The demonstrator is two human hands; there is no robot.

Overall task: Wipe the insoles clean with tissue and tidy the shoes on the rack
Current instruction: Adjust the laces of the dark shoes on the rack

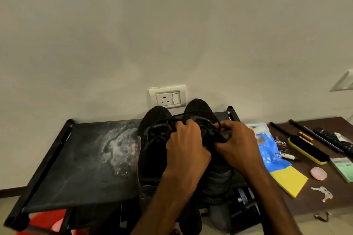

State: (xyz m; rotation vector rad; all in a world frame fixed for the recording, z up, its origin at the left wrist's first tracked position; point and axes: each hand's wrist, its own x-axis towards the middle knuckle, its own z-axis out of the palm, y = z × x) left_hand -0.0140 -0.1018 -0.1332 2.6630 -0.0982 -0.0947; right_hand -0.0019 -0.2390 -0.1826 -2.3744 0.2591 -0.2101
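Two black shoes (pixel 150 156) sit side by side on the rack (pixel 76 168) top, toes to the wall, directly under both hands, with a tangle of black laces (pixel 160 129) lying over them. The left hand (pixel 186 147) is curled round the laces; the right hand (pixel 236 143), just beside it, pinches the same tangle, knuckles up. Socket (pixel 167 97) on the wall just beyond the hands; white dusty smear (pixel 118 145) on the shelf left of the left hand; right of the right hand, blue pack (pixel 265 147), polish tin (pixel 280 143), brush (pixel 307 149) and yellow cloth (pixel 290 179) on a brown table (pixel 324 198).
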